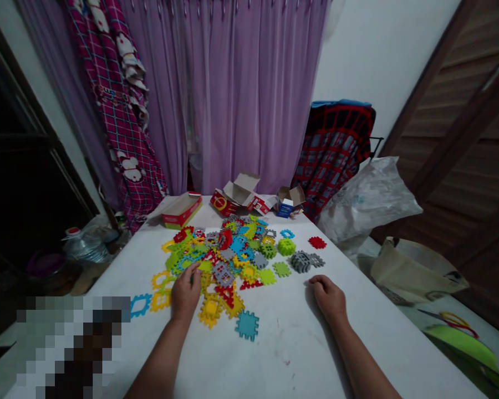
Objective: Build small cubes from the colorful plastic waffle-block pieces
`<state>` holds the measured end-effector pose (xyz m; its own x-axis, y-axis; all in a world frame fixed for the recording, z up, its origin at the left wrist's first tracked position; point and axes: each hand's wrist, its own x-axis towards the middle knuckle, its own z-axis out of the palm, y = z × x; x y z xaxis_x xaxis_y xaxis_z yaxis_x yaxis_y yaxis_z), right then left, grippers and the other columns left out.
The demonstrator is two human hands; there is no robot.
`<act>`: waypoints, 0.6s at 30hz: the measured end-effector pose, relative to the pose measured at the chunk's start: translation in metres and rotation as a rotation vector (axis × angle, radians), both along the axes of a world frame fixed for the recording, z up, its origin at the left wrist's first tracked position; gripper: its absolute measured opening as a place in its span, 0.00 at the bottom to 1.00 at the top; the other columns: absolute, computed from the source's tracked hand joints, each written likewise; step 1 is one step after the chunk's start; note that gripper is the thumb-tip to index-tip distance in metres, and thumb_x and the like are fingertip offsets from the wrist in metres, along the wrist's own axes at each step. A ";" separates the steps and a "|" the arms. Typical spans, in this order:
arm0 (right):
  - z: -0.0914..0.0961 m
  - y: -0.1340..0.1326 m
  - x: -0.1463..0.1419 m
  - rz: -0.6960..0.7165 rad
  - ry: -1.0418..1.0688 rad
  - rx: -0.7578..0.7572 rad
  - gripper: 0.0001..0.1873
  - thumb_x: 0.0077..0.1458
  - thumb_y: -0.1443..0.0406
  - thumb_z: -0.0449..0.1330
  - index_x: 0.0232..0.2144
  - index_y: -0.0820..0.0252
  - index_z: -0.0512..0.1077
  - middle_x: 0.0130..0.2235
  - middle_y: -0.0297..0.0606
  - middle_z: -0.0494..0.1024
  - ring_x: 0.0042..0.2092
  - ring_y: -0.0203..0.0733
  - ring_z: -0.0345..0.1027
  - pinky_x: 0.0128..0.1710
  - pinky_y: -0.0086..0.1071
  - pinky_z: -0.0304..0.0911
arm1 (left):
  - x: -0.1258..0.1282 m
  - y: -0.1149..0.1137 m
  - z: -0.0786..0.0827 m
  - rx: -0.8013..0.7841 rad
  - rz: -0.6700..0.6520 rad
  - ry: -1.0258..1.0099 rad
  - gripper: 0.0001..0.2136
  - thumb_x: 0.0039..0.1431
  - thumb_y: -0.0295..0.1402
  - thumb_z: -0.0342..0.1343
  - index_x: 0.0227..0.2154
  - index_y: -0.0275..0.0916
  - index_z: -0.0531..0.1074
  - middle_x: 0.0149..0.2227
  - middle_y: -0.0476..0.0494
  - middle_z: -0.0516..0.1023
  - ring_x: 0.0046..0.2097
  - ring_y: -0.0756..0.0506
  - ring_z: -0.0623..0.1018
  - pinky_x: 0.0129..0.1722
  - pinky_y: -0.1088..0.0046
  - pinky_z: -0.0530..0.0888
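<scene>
My left hand (186,293) is at the near left edge of a heap of plastic interlocking building pieces (238,244). Its fingers are curled together; a bit of green shows by the thumb, and I cannot tell whether it is held. On the white table, right of the heap, rests my right hand (329,299) in a loose fist with nothing seen in it. A flat teal square piece (247,325) lies between the hands. Yellow pieces (211,309) are beside my left hand. A grey assembled piece (301,261) and a green rounded one (286,246) sit farther back.
Opened cardboard boxes (183,209) stand along the table's far edge (208,205). A blue box (285,208) is at the back right. Beyond the right edge are a plastic bag (366,194), a cloth bag (416,271) and scissors (457,321). A pixelated patch covers the lower left.
</scene>
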<state>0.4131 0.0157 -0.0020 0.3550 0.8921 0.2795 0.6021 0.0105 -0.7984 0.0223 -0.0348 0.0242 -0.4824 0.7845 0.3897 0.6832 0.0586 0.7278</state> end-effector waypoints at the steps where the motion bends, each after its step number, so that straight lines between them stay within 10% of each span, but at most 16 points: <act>1: 0.001 -0.002 -0.006 -0.019 0.011 0.007 0.15 0.41 0.55 0.49 0.23 0.53 0.73 0.28 0.37 0.81 0.32 0.47 0.72 0.35 0.37 0.64 | 0.000 0.001 -0.002 -0.005 -0.014 -0.009 0.14 0.61 0.39 0.48 0.44 0.45 0.76 0.41 0.44 0.83 0.46 0.42 0.80 0.48 0.67 0.74; 18: 0.015 0.014 -0.133 0.233 -0.028 0.139 0.18 0.52 0.54 0.50 0.35 0.57 0.74 0.37 0.41 0.80 0.36 0.44 0.72 0.39 0.35 0.66 | -0.001 0.016 -0.004 -0.075 -0.037 -0.131 0.13 0.62 0.36 0.48 0.44 0.45 0.75 0.42 0.45 0.83 0.45 0.44 0.80 0.45 0.69 0.73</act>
<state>0.2806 0.0294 0.0130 0.1351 0.9014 0.4115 0.5922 0.2595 -0.7628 0.0216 -0.0184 0.0206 -0.4958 0.8270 0.2650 0.5850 0.0925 0.8057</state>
